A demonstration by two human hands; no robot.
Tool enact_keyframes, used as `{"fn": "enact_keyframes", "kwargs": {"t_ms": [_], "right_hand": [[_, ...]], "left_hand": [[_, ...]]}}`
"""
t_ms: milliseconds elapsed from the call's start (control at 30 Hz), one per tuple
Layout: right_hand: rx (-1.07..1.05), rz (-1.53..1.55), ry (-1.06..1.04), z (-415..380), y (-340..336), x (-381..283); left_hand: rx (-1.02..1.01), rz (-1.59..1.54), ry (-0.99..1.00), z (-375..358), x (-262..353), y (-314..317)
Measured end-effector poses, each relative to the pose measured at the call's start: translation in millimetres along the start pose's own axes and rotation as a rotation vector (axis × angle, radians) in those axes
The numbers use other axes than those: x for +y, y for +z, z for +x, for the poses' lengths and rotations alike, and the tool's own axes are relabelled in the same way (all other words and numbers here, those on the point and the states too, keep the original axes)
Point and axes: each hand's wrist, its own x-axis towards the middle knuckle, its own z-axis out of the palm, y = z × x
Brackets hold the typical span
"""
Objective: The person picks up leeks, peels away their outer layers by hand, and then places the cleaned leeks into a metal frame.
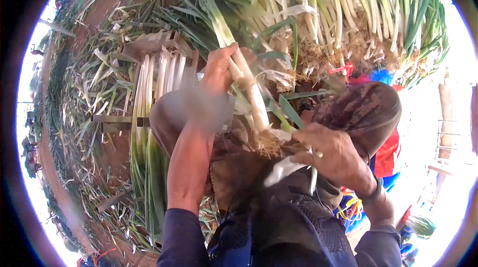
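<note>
A large green onion (255, 100) slants across my lap, its green top pointing up and its roots (267, 143) down between my knees. My left hand (221, 70) is wrapped round its stalk, partly behind a blurred spot. Beside the root end, my right hand (326, 152) is closed on a strip of peeled leaf, with fingers bent together. A white peeled piece (284, 171) hangs just below that hand, and a loose green leaf (290, 112) lies above it.
A big heap of unpeeled onions (343, 13) with rooty ends fills the top right. At the left, a metal rack (159, 43) holds several cleaned stalks (144, 98). Leaf scraps (89, 167) litter the ground. Red cloth (387, 155) and yellow strings (351, 208) are at the right.
</note>
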Motion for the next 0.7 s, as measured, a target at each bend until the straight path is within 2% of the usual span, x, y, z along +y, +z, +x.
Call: {"fn": "enact_keyframes", "kwargs": {"t_ms": [67,133,167,233,267,300,333,400,467,500,533,600,633,667,700], "right_hand": [[-0.034,0.018,-0.010,22.7,-4.0,7.9],[0.228,0.078,-0.139,47.6,18.8,28.4],[0.231,0.076,-0.142,59.6,38.0,44.5],[0.170,0.818,-0.413,80.2,76.0,72.0],[0.174,0.821,-0.415,83.8,83.7,73.0],[0.166,0.933,-0.399,85.3,92.6,72.8],[0.158,1.044,-0.380,84.7,101.6,71.1],[0.141,1.261,-0.340,80.4,117.2,66.7],[0.110,1.475,-0.295,76.7,126.8,63.3],[0.108,1.666,-0.226,65.0,108.7,41.0],[0.104,1.667,-0.223,56.9,97.2,26.6],[0.091,0.969,-0.141,42.7,73.2,3.0],[-0.148,0.701,0.163,28.6,47.4,-17.6],[-0.160,0.649,-0.040,13.1,55.4,3.5],[-0.173,0.590,-0.247,-3.2,67.6,20.6]], "left_hand": [[-0.049,-0.035,0.026,-3.6,-0.2,-4.8],[-0.172,0.008,0.077,2.8,-3.5,-15.5],[-0.174,0.009,0.080,1.8,-3.6,-14.3],[-0.321,-0.038,0.156,-4.9,-7.1,-10.5],[-0.396,-0.061,0.193,-11.8,0.8,5.9],[-0.083,0.049,-0.021,-11.7,10.0,25.0],[-0.083,0.051,-0.022,-5.4,4.8,17.3],[-0.208,-0.230,0.017,8.8,-9.4,-0.7],[-0.250,-0.218,0.046,19.7,-14.9,-6.5],[-0.289,-0.204,0.069,21.1,-16.1,-7.6],[-0.284,-0.206,0.069,21.2,-13.5,-5.7],[-0.002,-0.202,-0.101,19.8,-1.3,4.1],[0.071,-0.294,-0.158,20.1,3.3,9.6],[0.074,-0.298,-0.158,18.9,2.1,7.3],[-0.011,-0.149,-0.057,18.4,0.6,3.7]]}}
